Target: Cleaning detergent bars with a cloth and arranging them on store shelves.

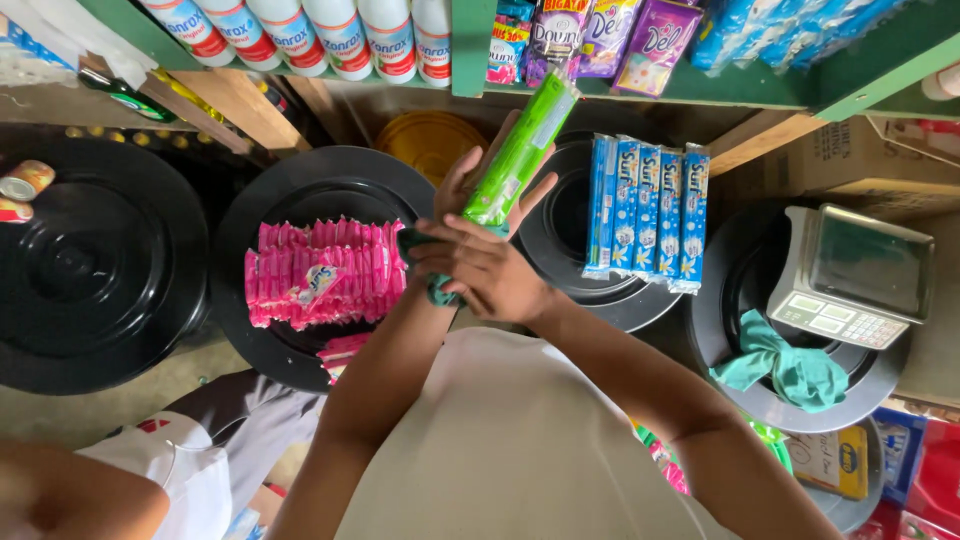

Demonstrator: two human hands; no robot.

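Left hand (478,190) gripped green pack (520,150) by its lower end, right hand (490,272) pressed teal cloth (430,262) against it; pack, tilted, risked slipping onto pink sachets (320,272).

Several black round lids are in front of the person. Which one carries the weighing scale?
The rightmost black lid, beyond the right hand. It bears the scale and a green cloth; the others hold sachets or nothing.

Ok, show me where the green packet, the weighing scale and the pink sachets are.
green packet (520,152): head view, middle of the wrapper.
weighing scale (868,262): head view, its metal pan.
pink sachets (325,272): head view, centre of the pile.
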